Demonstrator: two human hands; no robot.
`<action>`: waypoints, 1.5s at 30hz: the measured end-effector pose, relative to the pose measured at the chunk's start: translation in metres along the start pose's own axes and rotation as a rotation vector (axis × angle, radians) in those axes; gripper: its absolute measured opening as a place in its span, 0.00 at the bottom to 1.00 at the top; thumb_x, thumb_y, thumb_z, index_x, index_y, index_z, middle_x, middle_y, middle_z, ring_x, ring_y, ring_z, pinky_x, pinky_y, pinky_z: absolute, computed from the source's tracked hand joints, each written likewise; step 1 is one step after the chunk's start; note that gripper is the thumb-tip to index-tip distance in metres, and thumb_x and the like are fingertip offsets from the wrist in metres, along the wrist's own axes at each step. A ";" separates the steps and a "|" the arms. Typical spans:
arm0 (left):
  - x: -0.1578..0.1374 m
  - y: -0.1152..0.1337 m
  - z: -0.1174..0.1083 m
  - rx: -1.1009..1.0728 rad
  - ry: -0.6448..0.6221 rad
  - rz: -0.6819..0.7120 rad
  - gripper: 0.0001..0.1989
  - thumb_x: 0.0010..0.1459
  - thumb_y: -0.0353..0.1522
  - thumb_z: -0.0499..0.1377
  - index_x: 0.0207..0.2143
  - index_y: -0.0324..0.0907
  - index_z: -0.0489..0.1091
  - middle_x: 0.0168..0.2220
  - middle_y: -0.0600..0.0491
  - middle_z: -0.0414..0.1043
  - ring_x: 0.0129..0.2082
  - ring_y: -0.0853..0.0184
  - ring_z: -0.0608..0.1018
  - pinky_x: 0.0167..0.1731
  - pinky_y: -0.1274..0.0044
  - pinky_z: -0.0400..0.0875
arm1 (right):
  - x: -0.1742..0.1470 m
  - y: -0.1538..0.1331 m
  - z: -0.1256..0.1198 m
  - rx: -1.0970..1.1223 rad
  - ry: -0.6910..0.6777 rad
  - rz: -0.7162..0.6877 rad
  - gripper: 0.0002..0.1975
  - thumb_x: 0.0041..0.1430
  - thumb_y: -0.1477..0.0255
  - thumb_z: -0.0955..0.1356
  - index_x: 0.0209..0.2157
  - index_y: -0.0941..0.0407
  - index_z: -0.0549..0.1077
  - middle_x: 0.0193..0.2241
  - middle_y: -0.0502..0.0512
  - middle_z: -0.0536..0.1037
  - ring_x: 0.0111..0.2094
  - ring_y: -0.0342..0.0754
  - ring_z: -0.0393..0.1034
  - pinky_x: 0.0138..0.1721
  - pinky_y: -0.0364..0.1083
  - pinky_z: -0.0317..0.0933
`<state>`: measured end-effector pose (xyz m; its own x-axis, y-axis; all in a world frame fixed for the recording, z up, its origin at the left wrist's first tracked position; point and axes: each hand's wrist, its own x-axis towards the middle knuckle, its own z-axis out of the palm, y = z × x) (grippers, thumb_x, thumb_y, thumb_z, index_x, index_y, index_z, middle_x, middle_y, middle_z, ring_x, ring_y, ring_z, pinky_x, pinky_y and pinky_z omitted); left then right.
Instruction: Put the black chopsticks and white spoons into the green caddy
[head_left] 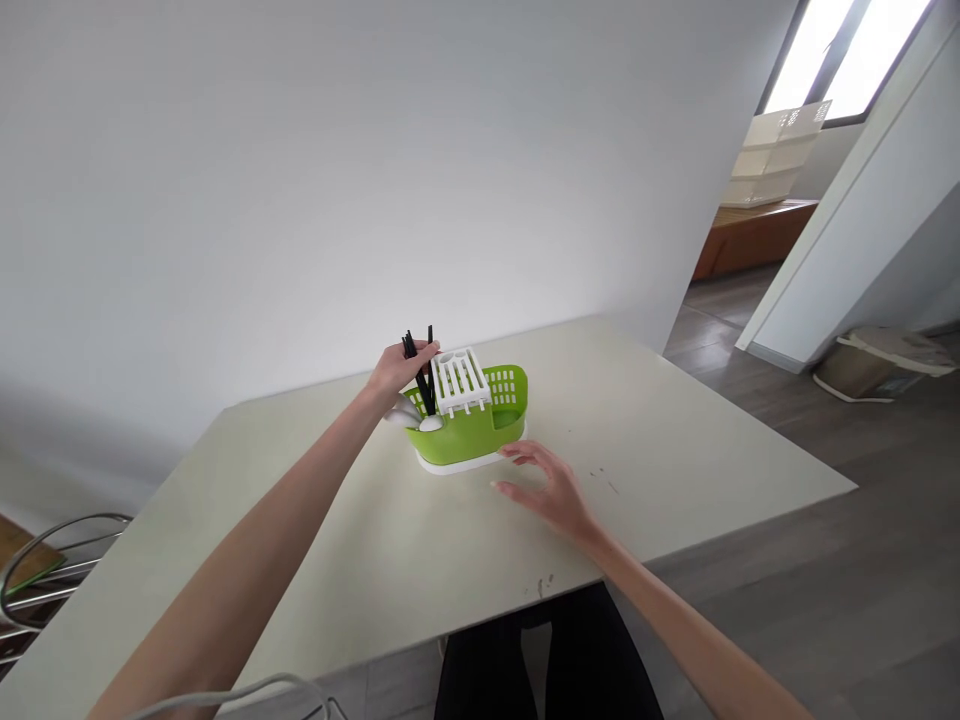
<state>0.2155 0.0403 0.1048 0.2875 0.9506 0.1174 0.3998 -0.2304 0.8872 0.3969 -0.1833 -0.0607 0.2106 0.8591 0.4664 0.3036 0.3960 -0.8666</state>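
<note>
A green plastic cutlery caddy (465, 438) with perforated sides stands on a white base tray (459, 466). A white slotted rack (460, 378) sits over its middle. Black chopsticks (421, 385) stand upright at the caddy's left end, beside white spoons (430, 424). My left hand (399, 366) is closed at the upper part of the chopsticks, its thumb crossing one of them near the rack; its other fingers are partly hidden. In front of the caddy's right end, my right hand (551, 490) is open, fingers spread and curved, fingertips close to the base tray.
The caddy stands on a pale table (675, 450) against a white wall (450, 180). A metal-framed rack (60, 570) is at the lower left, near a grey cable (247, 690). Beyond the table's right side are a grey floor and a bin (877, 362).
</note>
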 end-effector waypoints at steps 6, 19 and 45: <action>0.002 -0.012 -0.002 -0.136 0.074 0.080 0.22 0.54 0.50 0.70 0.36 0.39 0.82 0.40 0.45 0.84 0.39 0.59 0.83 0.47 0.66 0.78 | 0.005 -0.010 -0.016 -0.011 -0.147 -0.047 0.26 0.57 0.60 0.78 0.56 0.47 0.76 0.54 0.55 0.81 0.53 0.56 0.77 0.57 0.57 0.70; -0.009 -0.007 -0.011 -0.393 0.119 0.144 0.13 0.65 0.38 0.65 0.37 0.35 0.76 0.35 0.45 0.82 0.38 0.61 0.85 0.48 0.66 0.81 | 0.018 -0.032 -0.031 -0.154 -0.177 -0.145 0.24 0.60 0.60 0.77 0.56 0.46 0.74 0.54 0.53 0.82 0.53 0.55 0.78 0.57 0.55 0.70; -0.010 0.038 -0.021 -0.753 0.430 0.039 0.21 0.45 0.24 0.62 0.23 0.46 0.47 0.16 0.67 0.40 0.14 0.78 0.46 0.12 0.81 0.42 | 0.021 -0.047 -0.050 -0.173 -0.152 -0.182 0.24 0.62 0.61 0.75 0.58 0.46 0.71 0.51 0.53 0.84 0.47 0.53 0.79 0.54 0.55 0.72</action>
<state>0.2095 0.0268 0.1465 -0.1254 0.9761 0.1773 -0.3299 -0.2096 0.9204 0.4335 -0.1998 -0.0011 0.0011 0.8230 0.5680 0.4804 0.4977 -0.7222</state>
